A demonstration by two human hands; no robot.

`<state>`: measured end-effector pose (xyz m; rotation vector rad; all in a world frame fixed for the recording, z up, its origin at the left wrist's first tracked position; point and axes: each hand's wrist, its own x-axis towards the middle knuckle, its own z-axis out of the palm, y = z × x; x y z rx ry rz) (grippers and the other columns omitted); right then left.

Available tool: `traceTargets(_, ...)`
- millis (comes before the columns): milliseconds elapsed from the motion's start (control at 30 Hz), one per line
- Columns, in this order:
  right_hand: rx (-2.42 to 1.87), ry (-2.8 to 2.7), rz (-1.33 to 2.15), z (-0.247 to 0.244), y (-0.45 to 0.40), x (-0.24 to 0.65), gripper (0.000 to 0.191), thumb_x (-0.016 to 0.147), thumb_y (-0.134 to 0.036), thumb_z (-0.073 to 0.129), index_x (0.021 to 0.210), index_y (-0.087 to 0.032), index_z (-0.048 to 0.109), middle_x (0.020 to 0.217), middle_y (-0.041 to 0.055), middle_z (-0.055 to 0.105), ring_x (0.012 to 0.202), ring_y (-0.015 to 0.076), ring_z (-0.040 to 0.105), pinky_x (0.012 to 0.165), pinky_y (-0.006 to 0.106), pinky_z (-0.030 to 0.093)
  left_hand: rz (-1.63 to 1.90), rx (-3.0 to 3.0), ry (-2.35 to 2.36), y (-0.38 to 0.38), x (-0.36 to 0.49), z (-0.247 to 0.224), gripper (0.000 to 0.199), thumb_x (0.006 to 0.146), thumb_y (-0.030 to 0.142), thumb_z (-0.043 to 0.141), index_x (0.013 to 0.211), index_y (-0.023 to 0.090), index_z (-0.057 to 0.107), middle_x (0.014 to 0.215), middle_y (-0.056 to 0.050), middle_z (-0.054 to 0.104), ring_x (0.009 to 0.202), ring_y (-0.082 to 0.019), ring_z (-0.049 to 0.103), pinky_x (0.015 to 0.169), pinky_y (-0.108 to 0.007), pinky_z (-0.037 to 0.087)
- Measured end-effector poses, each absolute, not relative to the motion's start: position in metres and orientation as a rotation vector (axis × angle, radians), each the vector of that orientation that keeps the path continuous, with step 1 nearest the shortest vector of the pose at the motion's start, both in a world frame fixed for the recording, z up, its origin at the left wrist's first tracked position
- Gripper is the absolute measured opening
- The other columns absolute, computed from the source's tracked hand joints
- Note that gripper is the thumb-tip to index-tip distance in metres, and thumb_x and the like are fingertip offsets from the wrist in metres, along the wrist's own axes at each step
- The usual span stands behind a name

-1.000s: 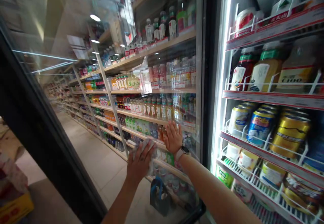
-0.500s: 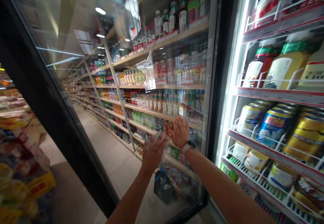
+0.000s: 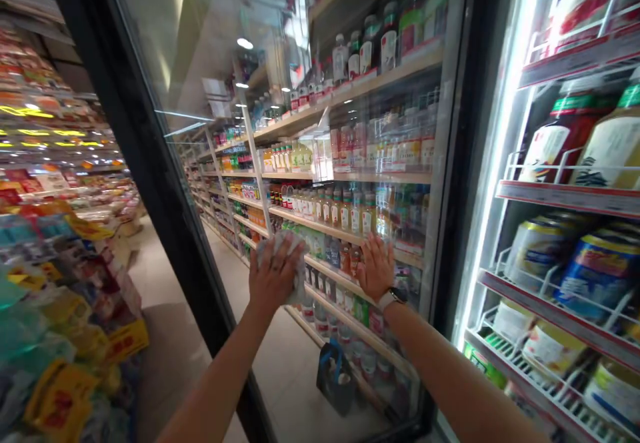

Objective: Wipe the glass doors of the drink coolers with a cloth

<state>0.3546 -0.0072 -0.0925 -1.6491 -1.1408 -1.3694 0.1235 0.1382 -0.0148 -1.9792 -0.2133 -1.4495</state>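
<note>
Greyish-white cloth [image 3: 299,288] lay crumpled against the glass door [image 3: 215,29], pressed beneath the person's left grip [image 3: 273,273], its edges showing past the fingertips and along the right side. That grip was open and nearly flat, the fingers stretched over the cloth rather than curled round it. Near it on the right, the right grip [image 3: 377,269] was open too, empty, palm turned to the pane, with a dark-faced watch [image 3: 399,294] at the wrist. Rows of bottles [image 3: 345,213] on wooden shelves [image 3: 395,76] showed in the pane, above a dark container [image 3: 335,379] low down. Farther right, a lit cooler [image 3: 570,195] held cans [image 3: 597,269].
</note>
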Motion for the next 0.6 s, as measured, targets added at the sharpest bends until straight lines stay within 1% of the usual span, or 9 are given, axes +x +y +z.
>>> traceTargets(100,-1.628,-1.140,-1.381,-0.092,-0.007,0.354,0.061,0.093,-0.024,0.038,0.152,-0.018,0.029,0.154,0.0141,0.040,0.144,0.0299,0.033,0.116,0.058,0.022,-1.595,-1.947,-0.314,0.139,0.130,0.025,0.057,0.092,0.025,0.050,0.148,0.030,0.038,0.152,-0.004,0.043,0.149,-0.025,0.020,0.123,-0.052,0.007)
traceTargets(167,-1.612,-1.135,-1.392,-0.092,-0.006,0.353,0.061,0.093,-0.023,0.039,0.153,-0.018,0.028,0.154,0.0141,0.039,0.143,0.0295,0.033,0.116,0.057,0.023,-1.643,-1.916,-0.352,0.135,0.135,0.027,0.055,0.092,0.026,0.049,0.147,0.029,0.040,0.152,-0.005,0.043,0.149,-0.026,0.019,0.123,-0.053,0.009)
traceTargets(233,-1.610,-1.132,-1.396,-0.093,-0.007,0.353,0.062,0.092,-0.023,0.039,0.153,-0.018,0.027,0.155,0.0144,0.038,0.144,0.0296,0.033,0.116,0.057,0.023,-1.629,-1.899,-0.357,0.129,0.139,0.011,0.053,0.092,0.025,0.048,0.145,0.027,0.043,0.150,-0.006,0.045,0.150,-0.027,0.017,0.122,-0.054,0.011)
traceTargets(333,-1.622,-1.139,-1.379,-0.093,-0.008,0.352,0.062,0.093,-0.023,0.039,0.153,-0.018,0.026,0.155,0.0151,0.038,0.144,0.0299,0.033,0.116,0.059,0.023,-1.572,-1.916,-0.327,0.120,0.140,-0.037,0.050,0.092,0.024,0.048,0.143,0.025,0.047,0.145,-0.007,0.052,0.150,-0.027,0.016,0.122,-0.053,0.012)
traceTargets(467,-1.611,-1.141,-1.381,-0.093,-0.011,0.351,0.062,0.094,-0.024,0.038,0.154,-0.018,0.024,0.156,0.0152,0.037,0.145,0.0300,0.032,0.117,0.059,0.022,-1.509,-2.017,-0.314,0.112,0.126,-0.103,0.046,0.092,0.021,0.051,0.137,0.029,0.054,0.135,-0.004,0.062,0.149,-0.024,0.019,0.123,-0.051,0.013)
traceTargets(533,-1.608,-1.140,-1.392,-0.093,-0.012,0.352,0.063,0.094,-0.023,0.038,0.155,-0.019,0.022,0.156,0.0151,0.035,0.145,0.0301,0.031,0.117,0.059,0.022,-1.451,-2.071,-0.287,0.111,0.118,-0.120,0.046,0.091,0.019,0.051,0.136,0.031,0.055,0.133,-0.002,0.063,0.149,-0.022,0.021,0.123,-0.049,0.012)
traceTargets(600,-1.601,-1.142,-1.406,-0.093,-0.012,0.352,0.064,0.094,-0.023,0.037,0.155,-0.019,0.020,0.157,0.0149,0.034,0.145,0.0301,0.031,0.117,0.059,0.023,-1.425,-2.087,-0.234,0.112,0.116,-0.119,0.046,0.092,0.017,0.048,0.136,0.032,0.055,0.133,-0.001,0.063,0.148,-0.020,0.023,0.124,-0.048,0.011)
